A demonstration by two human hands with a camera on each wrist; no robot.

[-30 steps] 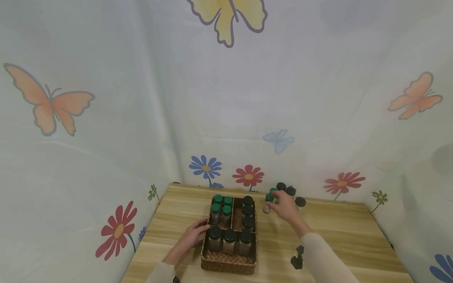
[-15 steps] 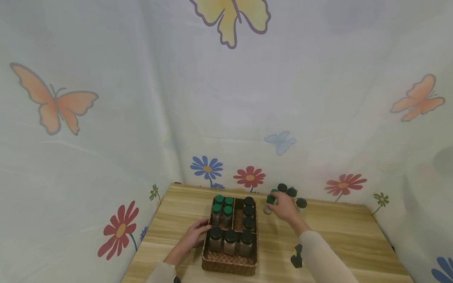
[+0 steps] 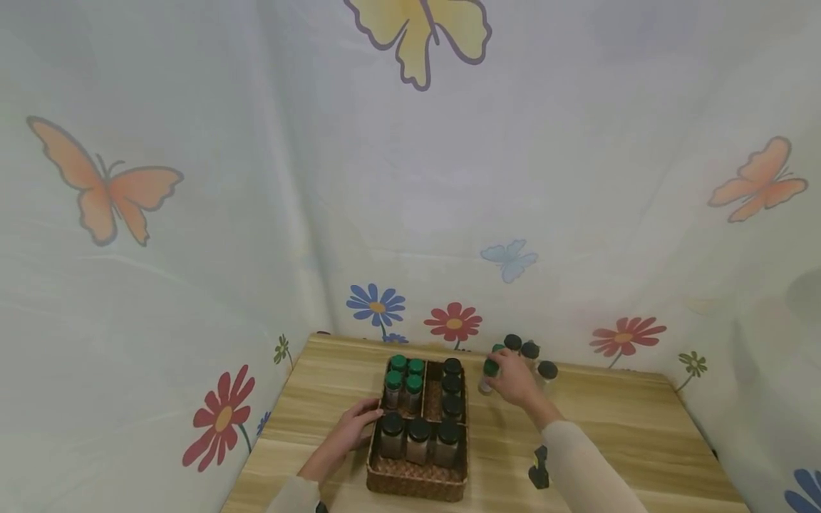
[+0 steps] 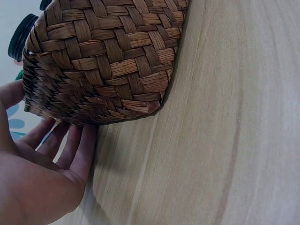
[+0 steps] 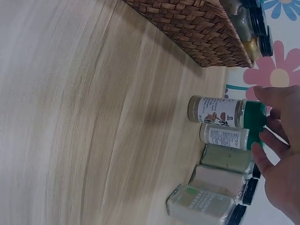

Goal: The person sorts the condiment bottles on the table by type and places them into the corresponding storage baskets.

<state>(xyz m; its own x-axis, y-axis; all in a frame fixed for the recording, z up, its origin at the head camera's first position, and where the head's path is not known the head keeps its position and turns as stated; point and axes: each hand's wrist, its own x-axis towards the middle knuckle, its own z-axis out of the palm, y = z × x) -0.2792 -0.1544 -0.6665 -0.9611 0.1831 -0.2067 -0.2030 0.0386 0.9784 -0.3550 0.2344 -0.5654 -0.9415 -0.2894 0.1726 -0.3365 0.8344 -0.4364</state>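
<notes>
My right hand (image 3: 516, 377) pinches the green cap of a spice jar (image 5: 218, 111), thumb on one side and fingers on the other. Whether the jar's base touches the table cannot be told. A second green-capped jar (image 5: 225, 137) stands right beside it. My left hand (image 3: 349, 429) lies against the left wall of a woven basket (image 3: 417, 486), its thumb at the rim and its fingers stretched along the side. The basket's back left compartment holds several green-capped jars (image 3: 413, 390). Three black-capped jars (image 3: 452, 406) line the back right one, and three larger ones (image 3: 419, 442) stand in front.
Beyond my right hand, black-capped square jars (image 5: 201, 204) stand in a row near the back edge of the wooden table (image 3: 616, 420). A curtain (image 3: 410, 178) printed with flowers and butterflies hangs behind and at both sides.
My right hand, with the green-capped spice jar, has shifted slightly toward me. The left hand and the basket stay in place; the head view has moved a little.
</notes>
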